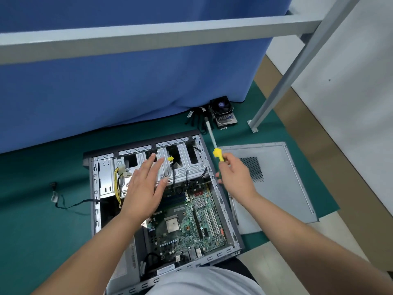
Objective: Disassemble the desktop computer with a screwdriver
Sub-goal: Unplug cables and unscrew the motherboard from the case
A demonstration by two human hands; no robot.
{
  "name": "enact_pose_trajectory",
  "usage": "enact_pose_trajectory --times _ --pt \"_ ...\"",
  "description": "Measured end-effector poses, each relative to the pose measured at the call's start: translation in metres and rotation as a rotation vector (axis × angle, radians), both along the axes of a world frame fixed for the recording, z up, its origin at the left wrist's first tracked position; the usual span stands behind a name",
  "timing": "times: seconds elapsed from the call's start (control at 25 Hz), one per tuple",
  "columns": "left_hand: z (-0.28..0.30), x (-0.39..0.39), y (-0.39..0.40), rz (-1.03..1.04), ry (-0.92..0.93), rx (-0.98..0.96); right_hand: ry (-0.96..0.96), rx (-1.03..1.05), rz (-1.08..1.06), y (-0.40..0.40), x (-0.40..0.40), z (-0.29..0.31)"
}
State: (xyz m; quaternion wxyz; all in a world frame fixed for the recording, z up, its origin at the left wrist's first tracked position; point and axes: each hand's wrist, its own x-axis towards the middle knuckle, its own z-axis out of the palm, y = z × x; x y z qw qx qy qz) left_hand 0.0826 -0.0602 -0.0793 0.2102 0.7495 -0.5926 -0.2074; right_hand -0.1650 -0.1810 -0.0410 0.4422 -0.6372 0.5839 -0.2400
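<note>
Desktop computer (119,158), mid-mat: side panel (282,188) and cooler (223,112) removed, motherboard (191,220) and drive cage (187,165) remaining; left hand (144,186) flat on cage, right hand (236,177) pinching screwdriver (214,143).

desktop computer (221,209): grey tower case, on its side on the green floor mat, side open, green motherboard (187,218) exposed | screwdriver (214,143): yellow handle, pale shaft pointing up and away, beside the case's right edge
</note>
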Motion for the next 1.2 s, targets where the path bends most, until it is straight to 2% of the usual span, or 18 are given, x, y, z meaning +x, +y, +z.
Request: enact_pose_trajectory --times 0.08,0.16,0.28,0.4,0.56,0.64,0.8,0.92,1.0,1.08,1.2 --pt "0.008 0.0 0.011 0.004 0.074 -0.092 0.083 -0.031 0.242 0.028 0.004 0.011" --pt "0.012 -0.002 0.025 -0.018 -0.054 -0.184 0.188 -0.041 0.464 0.05 0.008 0.015" --pt "0.014 0.007 0.046 -0.084 -0.207 -0.267 0.23 -0.047 0.596 0.061 0.014 0.029" --pt "0.015 0.021 0.066 -0.127 -0.221 -0.201 0.063 0.056 0.489 0.056 0.021 0.053" --pt "0.014 0.016 0.081 -0.086 -0.167 -0.139 -0.342 0.257 0.119 0.061 0.053 0.064" --pt "0.012 0.012 0.087 -0.087 -0.152 -0.147 -0.411 0.328 0.083 0.067 0.066 0.061" --pt "0.006 0.024 0.093 -0.07 -0.189 -0.166 -0.258 0.209 0.167 0.069 0.071 0.059" --pt "-0.001 0.05 0.098 0.063 -0.231 -0.168 -0.006 -0.004 0.288 0.073 0.074 0.056" --pt "-0.008 0.06 0.102 0.108 -0.262 -0.115 0.136 -0.064 0.396 0.078 0.079 0.049" --pt "-0.016 0.061 0.104 0.127 -0.288 -0.042 0.187 -0.051 0.487 0.085 0.088 0.038" --pt "-0.024 0.061 0.101 0.144 -0.276 -0.037 0.204 -0.051 0.611 0.093 0.103 0.02"
